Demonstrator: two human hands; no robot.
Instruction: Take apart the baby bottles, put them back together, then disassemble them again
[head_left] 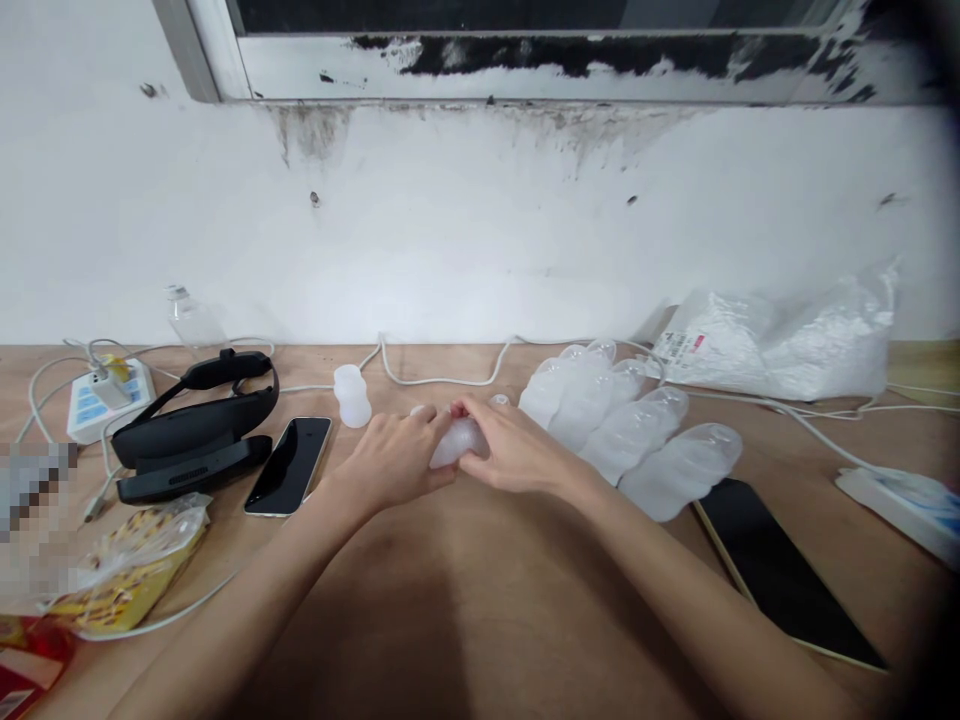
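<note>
Both my hands meet over the middle of the table around a translucent white plastic piece with a rounded, clear top. My left hand grips it from the left, fingers curled. From the right, my right hand pinches it near its upper end between thumb and fingers. Fingers cover much of the piece, so its full shape is hidden. Just beyond my left hand, a small white waisted plastic container stands upright. Several wavy translucent plastic pieces lie in a row beside my right hand and forearm.
Two phones lie on the table, one at left and a larger one at right. A black headset, a power strip and a yellow snack bag are at left. A plastic bag rests against the wall; white cables run along it.
</note>
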